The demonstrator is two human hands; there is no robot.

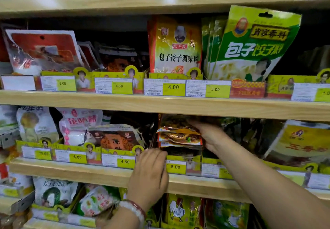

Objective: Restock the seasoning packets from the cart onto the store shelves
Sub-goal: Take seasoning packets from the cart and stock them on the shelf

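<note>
On the third shelf (pixel 114 172) down, just above the 5.00 price tag (pixel 175 166), sits the stack of seasoning packets (pixel 179 136) I am working on. My right hand (pixel 211 136) reaches in from the right and grips the stack at its right edge, thumb low and fingers (pixel 195 123) curled over the top of the packets, so the bundle is pinched between them. The packets are dark with orange and yellow print, lying nearly flat and piled one upon another inside their slot, between the orange-and-brown packet (pixel 117 138) over the 4.50 tag on the left and darker bags on the right.

My left hand (pixel 149 173) is lower, its back toward me, fingers bent against the front rail of the shelf just beside the 5.00 tag, touching the bottom of the stack; whether they actually hold a packet I cannot tell. A beaded bracelet (pixel 133 209) circles that wrist.

One shelf up stand a tall yellow dumpling seasoning bag (pixel 175 46) and a green one (pixel 250 44), side by side.
</note>
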